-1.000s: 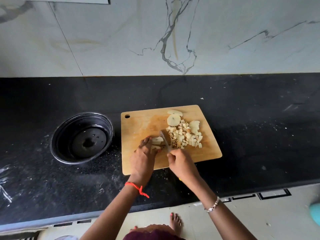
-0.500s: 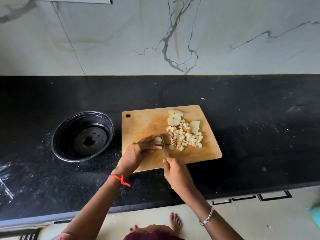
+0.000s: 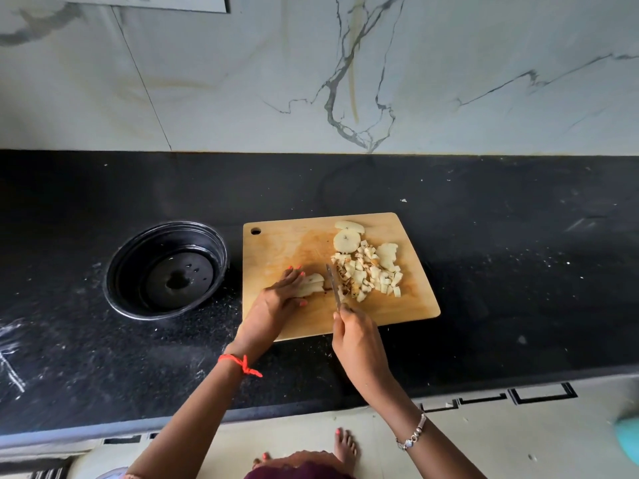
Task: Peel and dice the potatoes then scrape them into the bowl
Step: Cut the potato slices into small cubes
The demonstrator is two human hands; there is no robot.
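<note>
On the wooden cutting board (image 3: 287, 243) my left hand (image 3: 281, 293) holds a stack of pale potato slices (image 3: 313, 284) down against the wood, fingers curled over them. My right hand (image 3: 356, 342) grips the handle of a small knife (image 3: 332, 281), whose blade stands just right of the slices. A heap of diced potato (image 3: 370, 273) lies right of the blade, with a few uncut round slices (image 3: 345, 239) behind it. The black bowl (image 3: 117, 271) sits left of the board and looks to hold no potato.
The board lies on a black speckled counter (image 3: 518, 278) with a marble wall behind. The counter's front edge runs just below my wrists. My bare feet show on the tiled floor below.
My left hand has slid left along the slices and its arm has swung outward. The knife has shifted a little left and the blade now points straighter away from me.
</note>
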